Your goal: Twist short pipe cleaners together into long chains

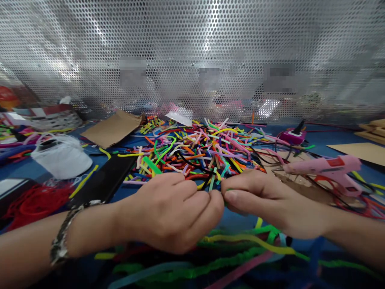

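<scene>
My left hand (180, 212) is closed, fingers curled and knuckles toward me, with a bracelet on the wrist. Its fingertips meet those of my right hand (255, 196), which is closed in a pinch. A bit of green pipe cleaner (229, 189) shows between my right thumb and forefinger; most of it is hidden by the fingers. A thicker green length (152, 165) juts out behind my left knuckles. Just beyond both hands lies a heap of cut pipe cleaner pieces (192, 148) in many colours. Longer pipe cleaners (249, 239), green and yellow, run below my hands, blurred.
On the right lies a pink glue gun (331, 170) on cardboard. A white cord bundle (64, 156), red netting (36, 200) and a black slab (102, 180) are at left. Behind the cardboard sheet (114, 128) rises a perforated metal panel (180, 48).
</scene>
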The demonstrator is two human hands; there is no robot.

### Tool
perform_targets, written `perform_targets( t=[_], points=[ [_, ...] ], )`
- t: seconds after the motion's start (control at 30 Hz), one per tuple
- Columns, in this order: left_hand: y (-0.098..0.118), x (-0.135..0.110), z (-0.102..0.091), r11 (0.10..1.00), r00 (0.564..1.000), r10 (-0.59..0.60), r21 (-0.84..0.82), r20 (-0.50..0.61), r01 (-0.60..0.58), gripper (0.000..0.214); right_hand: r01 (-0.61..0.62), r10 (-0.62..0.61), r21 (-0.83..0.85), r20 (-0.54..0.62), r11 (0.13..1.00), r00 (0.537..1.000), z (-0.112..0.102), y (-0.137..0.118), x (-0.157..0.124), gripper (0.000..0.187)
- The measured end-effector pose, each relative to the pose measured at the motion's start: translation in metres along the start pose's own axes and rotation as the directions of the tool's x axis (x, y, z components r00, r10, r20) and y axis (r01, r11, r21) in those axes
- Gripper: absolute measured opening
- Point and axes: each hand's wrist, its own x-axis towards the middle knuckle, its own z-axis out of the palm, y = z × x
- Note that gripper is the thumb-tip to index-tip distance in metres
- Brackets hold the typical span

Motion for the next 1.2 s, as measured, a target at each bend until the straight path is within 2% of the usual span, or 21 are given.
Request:
perform_targets(
  t=[0.07, 0.13, 0.2, 0.27, 0.3, 0.33, 0.4, 0.47, 0.57, 0.63, 0.67, 0.7, 0.77, 0.83, 0.9, 0.97, 1.03, 1.07, 1.13, 1.17, 1.2],
  points=[
    [0.0, -0.001, -0.001, 0.995, 0.999, 0.004, 0.099, -0.05, 0.001, 0.024, -0.03, 0.029, -0.01, -0.098, 1.0, 0.995, 0.002, 0.001, 0.0, 0.031],
    [-0.002, 0.001, -0.002, 0.977, 0.983, -0.182, -0.105, 0.033, 0.184, 0.027, 0.066, -0.145, -0.286, -0.264, 0.956, 0.953, 0.002, 0.005, -0.002, 0.02],
    [-0.003, 0.005, -0.005, 0.808, 0.915, -0.326, -0.433, 0.236, 0.4, 0.031, 0.177, -0.437, -0.631, -0.284, 0.755, 0.853, -0.001, 0.01, -0.005, 0.018],
    [-0.003, 0.008, -0.009, 0.529, 0.842, -0.329, -0.655, 0.428, 0.54, 0.032, 0.218, -0.623, -0.824, -0.195, 0.523, 0.757, -0.004, 0.012, -0.009, 0.021],
    [-0.002, 0.01, -0.01, 0.411, 0.815, -0.308, -0.705, 0.49, 0.579, 0.031, 0.217, -0.663, -0.863, -0.167, 0.456, 0.73, -0.005, 0.012, -0.011, 0.021],
    [-0.001, 0.01, -0.012, 0.329, 0.797, -0.298, -0.727, 0.525, 0.603, 0.031, 0.208, -0.679, -0.882, -0.157, 0.423, 0.717, -0.006, 0.011, -0.012, 0.021],
    [0.0, 0.01, -0.014, 0.277, 0.781, -0.287, -0.732, 0.554, 0.622, 0.032, 0.213, -0.672, -0.876, -0.156, 0.433, 0.724, -0.006, 0.007, -0.012, 0.018],
    [0.001, 0.008, -0.015, 0.359, 0.793, -0.303, -0.707, 0.529, 0.609, 0.032, 0.225, -0.572, -0.776, -0.203, 0.589, 0.795, -0.006, 0.001, -0.011, 0.017],
    [0.0, 0.004, -0.017, 0.705, 0.889, -0.321, -0.545, 0.326, 0.454, 0.031, 0.173, -0.251, -0.342, -0.2, 0.924, 0.947, -0.005, -0.008, -0.006, 0.018],
    [-0.001, 0.002, -0.019, 0.895, 0.956, -0.243, -0.343, 0.164, 0.286, 0.031, 0.117, -0.122, -0.054, -0.088, 0.992, 0.989, -0.006, -0.011, -0.004, 0.02],
    [-0.003, 0.002, -0.02, 0.937, 0.975, -0.195, -0.272, 0.109, 0.218, 0.031, 0.104, -0.104, -0.001, -0.041, 0.995, 0.994, -0.006, -0.012, -0.003, 0.021],
    [-0.004, 0.001, -0.02, 0.951, 0.982, -0.172, -0.248, 0.078, 0.186, 0.031, 0.109, -0.11, -0.026, -0.026, 0.994, 0.994, -0.007, -0.012, -0.004, 0.021],
    [-0.008, 0.002, -0.02, 0.898, 0.965, -0.204, -0.363, 0.163, 0.251, 0.029, 0.169, -0.192, -0.28, -0.059, 0.945, 0.98, -0.008, -0.011, -0.006, 0.023],
    [-0.011, 0.005, -0.019, 0.721, 0.909, -0.222, -0.568, 0.353, 0.397, 0.03, 0.255, -0.346, -0.593, -0.042, 0.764, 0.937, -0.009, -0.01, -0.009, 0.026],
    [-0.011, 0.007, -0.018, 0.522, 0.844, -0.172, -0.68, 0.507, 0.515, 0.03, 0.317, -0.459, -0.758, 0.026, 0.57, 0.888, -0.009, -0.009, -0.011, 0.031],
    [-0.009, 0.009, -0.018, 0.47, 0.835, -0.152, -0.704, 0.529, 0.532, 0.03, 0.334, -0.496, -0.796, 0.05, 0.505, 0.867, -0.008, -0.009, -0.012, 0.031],
    [-0.004, 0.009, -0.016, 0.599, 0.858, -0.189, -0.637, 0.477, 0.486, 0.032, 0.319, -0.485, -0.755, 0.003, 0.572, 0.875, -0.006, -0.009, -0.011, 0.03],
    [-0.001, 0.008, -0.015, 0.714, 0.887, -0.215, -0.554, 0.409, 0.428, 0.033, 0.3, -0.439, -0.682, -0.035, 0.667, 0.898, -0.004, -0.009, -0.01, 0.03],
    [0.004, 0.005, -0.013, 0.939, 0.968, -0.167, -0.27, 0.186, 0.213, 0.033, 0.205, -0.251, -0.368, -0.082, 0.907, 0.965, 0.001, -0.009, -0.007, 0.032],
    [0.005, 0.004, -0.011, 0.993, 0.995, -0.077, -0.09, 0.063, 0.082, 0.031, 0.13, -0.14, -0.148, -0.061, 0.98, 0.988, 0.003, -0.008, -0.005, 0.034],
    [0.005, 0.002, -0.009, 0.996, 0.999, 0.037, 0.076, -0.026, -0.035, 0.028, 0.051, -0.05, 0.062, -0.022, 0.997, 0.999, 0.006, -0.007, -0.003, 0.035]
  ],
)
